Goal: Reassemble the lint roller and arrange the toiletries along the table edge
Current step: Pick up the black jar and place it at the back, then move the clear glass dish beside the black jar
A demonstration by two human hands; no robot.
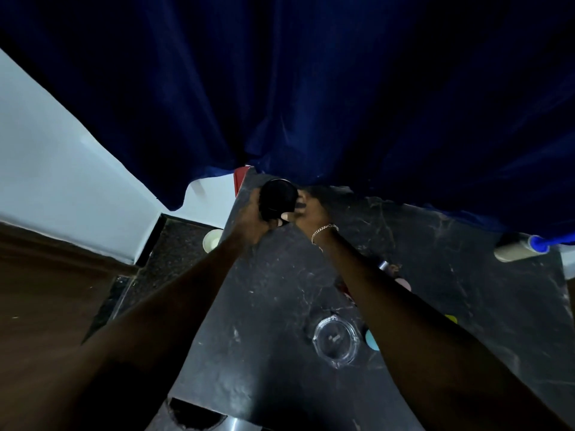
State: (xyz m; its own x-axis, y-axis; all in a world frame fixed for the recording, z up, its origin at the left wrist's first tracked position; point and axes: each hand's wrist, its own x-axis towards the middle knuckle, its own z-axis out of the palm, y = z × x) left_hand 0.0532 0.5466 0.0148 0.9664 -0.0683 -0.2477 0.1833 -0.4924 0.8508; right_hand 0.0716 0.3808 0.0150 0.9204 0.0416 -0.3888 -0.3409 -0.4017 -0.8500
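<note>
Your left hand (253,220) grasps the round black container (278,199) at the dark marble table's (280,306) 12 o'clock corner; your right hand (311,209) grips its opposite side.

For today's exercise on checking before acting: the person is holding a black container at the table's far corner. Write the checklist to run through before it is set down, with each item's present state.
1. Left hand grips the black container: ok.
2. Right hand steadies the container's other side: ok.
3. Container already resting on the dark table: cannot tell.
4. Clear of the blue curtain hanging just behind: cannot tell.
5. Glass ashtray well away from the corner: ok.
6. Lint roller out of the way at the right edge: ok.
</note>
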